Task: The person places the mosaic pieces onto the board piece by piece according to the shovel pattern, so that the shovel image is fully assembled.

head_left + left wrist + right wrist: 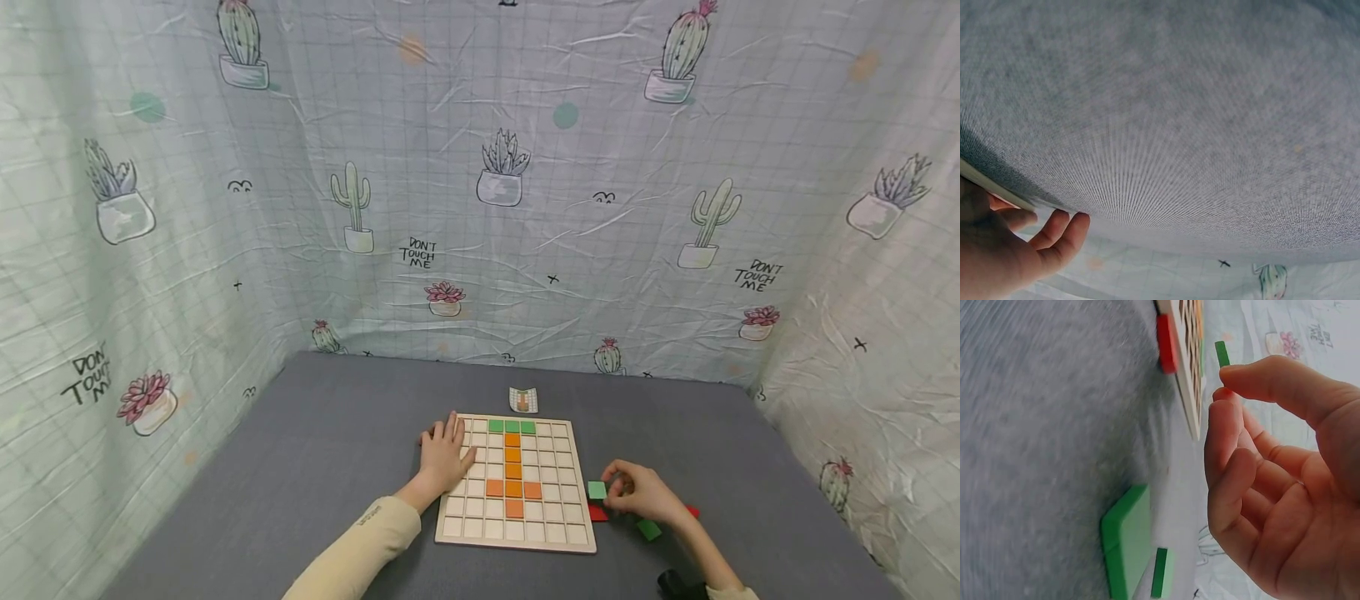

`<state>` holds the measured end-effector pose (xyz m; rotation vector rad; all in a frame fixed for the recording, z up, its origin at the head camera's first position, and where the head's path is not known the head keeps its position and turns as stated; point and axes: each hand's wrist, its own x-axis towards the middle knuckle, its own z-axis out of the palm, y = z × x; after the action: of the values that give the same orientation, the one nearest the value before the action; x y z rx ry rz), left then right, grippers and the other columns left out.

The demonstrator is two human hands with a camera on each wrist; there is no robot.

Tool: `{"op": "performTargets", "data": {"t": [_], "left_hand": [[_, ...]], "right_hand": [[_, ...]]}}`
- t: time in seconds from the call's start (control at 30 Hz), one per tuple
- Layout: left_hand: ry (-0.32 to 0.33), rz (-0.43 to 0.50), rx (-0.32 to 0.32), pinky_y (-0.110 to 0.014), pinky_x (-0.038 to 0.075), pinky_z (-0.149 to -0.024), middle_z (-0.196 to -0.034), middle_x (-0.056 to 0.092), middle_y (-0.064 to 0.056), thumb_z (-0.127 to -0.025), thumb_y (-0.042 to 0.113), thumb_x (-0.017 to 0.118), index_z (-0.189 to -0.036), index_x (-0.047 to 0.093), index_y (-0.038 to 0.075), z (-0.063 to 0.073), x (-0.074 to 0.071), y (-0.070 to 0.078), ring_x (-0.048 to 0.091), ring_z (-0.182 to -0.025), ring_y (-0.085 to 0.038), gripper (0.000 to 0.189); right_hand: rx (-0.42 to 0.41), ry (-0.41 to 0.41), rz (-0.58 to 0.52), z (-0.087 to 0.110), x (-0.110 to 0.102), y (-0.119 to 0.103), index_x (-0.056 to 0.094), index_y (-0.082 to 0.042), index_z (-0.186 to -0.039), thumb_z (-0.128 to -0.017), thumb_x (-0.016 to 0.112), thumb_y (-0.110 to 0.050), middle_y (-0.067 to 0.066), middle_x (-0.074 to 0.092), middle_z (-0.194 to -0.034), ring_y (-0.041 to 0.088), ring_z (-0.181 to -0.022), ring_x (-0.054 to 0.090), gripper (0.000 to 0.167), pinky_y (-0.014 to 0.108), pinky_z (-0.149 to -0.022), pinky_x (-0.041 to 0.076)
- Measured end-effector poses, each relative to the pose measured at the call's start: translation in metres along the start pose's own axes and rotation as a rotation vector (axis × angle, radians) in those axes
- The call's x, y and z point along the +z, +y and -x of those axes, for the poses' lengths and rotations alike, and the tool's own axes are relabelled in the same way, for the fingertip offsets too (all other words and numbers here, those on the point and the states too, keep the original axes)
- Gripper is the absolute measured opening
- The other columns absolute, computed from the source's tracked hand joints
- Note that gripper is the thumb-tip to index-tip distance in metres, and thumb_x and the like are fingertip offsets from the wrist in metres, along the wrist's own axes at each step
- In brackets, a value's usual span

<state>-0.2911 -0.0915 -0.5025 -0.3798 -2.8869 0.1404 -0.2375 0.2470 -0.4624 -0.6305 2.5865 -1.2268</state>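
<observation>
A pale wooden grid board [553,507] lies on the table with green tiles [512,426] in its top row. Down its middle runs a column of orange tiles [513,456], with lighter orange tiles [532,490] around the column's lower end. My left hand [442,458] rests on the board's left edge, fingers spread. Right of the board, my right hand [636,490] pinches a green square tile [596,490] between thumb and fingertip; in the right wrist view this tile [1222,354] appears edge-on, raised above the table.
A red tile [598,513] lies beside the board's right edge. Another green tile [648,529] and a red piece [693,511], partly hidden by the right wrist, lie farther right. A small patterned card [522,400] sits behind the board. Printed fabric [555,317] encloses the grey table [337,433].
</observation>
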Motion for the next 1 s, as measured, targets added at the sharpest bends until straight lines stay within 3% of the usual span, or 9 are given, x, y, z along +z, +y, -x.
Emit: {"op": "performTargets", "data": {"t": [0.53, 1.0], "left_hand": [[0.009, 0.015, -0.003, -0.047, 0.035, -0.069, -0.141, 0.036, -0.011, -0.091, 0.048, 0.036, -0.135, 0.039, 0.009, 0.0, -0.003, -0.001, 0.042, -0.107, -0.031, 0.059], [-0.002, 0.012, -0.008, -0.047, 0.035, -0.068, -0.142, 0.035, -0.011, -0.092, 0.048, 0.036, -0.136, 0.038, 0.009, 0.001, -0.002, 0.0, 0.042, -0.106, -0.031, 0.059]], "right_hand": [[0.021, -0.057, -0.088, -0.016, 0.019, -0.023, 0.052, 0.002, -0.098, -0.077, 0.065, -0.008, 0.008, 0.059, -0.07, 0.007, -0.051, 0.051, 0.027, 0.025, -0.046, 0.045], [0.047, -0.107, -0.136, -0.029, 0.048, -0.041, 0.052, 0.003, -0.096, -0.075, 0.065, -0.005, 0.004, 0.058, -0.067, 0.008, -0.05, 0.052, 0.026, 0.024, -0.045, 0.045]]}}
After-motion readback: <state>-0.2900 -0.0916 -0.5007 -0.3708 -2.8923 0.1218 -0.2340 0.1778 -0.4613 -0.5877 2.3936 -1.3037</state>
